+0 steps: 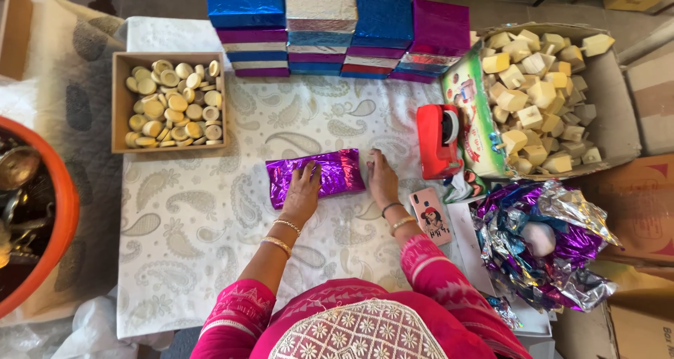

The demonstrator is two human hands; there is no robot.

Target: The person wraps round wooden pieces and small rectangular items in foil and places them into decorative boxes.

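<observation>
While I watch from the head camera, my left hand (pixel 302 190) lies flat, fingers spread, pressing on the purple foil-wrapped box (pixel 316 176) at the middle of the paisley cloth (pixel 196 218). My right hand (pixel 381 178) rests open against the box's right end, gripping nothing. Just right of it stands a red tape dispenser (pixel 438 140), with a pink phone (pixel 430 215) nearer me. Stacked foil boxes (pixel 337 29) sit beyond, and a tray of round wooden pieces (pixel 170 102) lies far left.

home packing workshop | stacked foil-wrapped boxes (pixel 337 29) | carton of wooden blocks (pixel 537 92)
</observation>
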